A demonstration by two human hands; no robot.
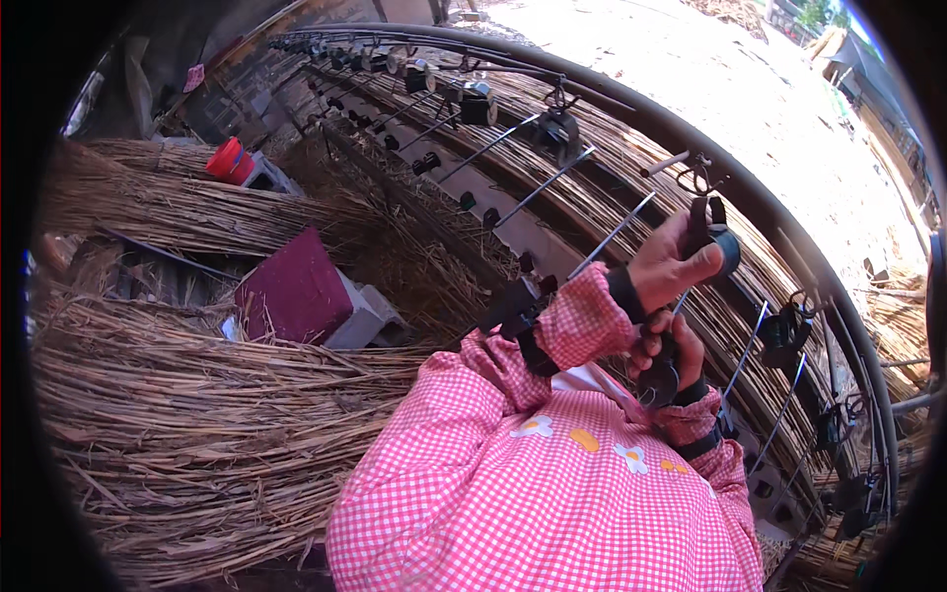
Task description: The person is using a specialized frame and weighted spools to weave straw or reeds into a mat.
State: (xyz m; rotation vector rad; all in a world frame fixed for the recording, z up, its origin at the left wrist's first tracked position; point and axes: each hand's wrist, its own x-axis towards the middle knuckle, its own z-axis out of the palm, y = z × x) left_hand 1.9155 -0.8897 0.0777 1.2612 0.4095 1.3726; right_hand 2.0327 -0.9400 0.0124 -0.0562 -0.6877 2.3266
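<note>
My left hand (671, 264) is raised at the frame's beam, its fingers closed round a dark spool (725, 249) with a black, prong-like top. Just below it, close to my chest, my right hand (689, 350) grips another dark spool (659, 383), whose rounded end faces me. Both spools are beside a long frame (602, 91) with a curved-looking metal rail. A wire loop (696, 180) hangs from the rail right above the left spool. Thin metal rods (612, 235) slant across the frame near my left wrist. The fingertips of my right hand are partly hidden.
More black spools (478, 104) hang along the rail on both sides. Reed stalks (592, 158) lie along the frame. Reed bundles (217, 424) cover the ground at left, around a maroon-topped block (291, 286) and a red container (230, 161). Bright ground (671, 49) lies beyond the rail.
</note>
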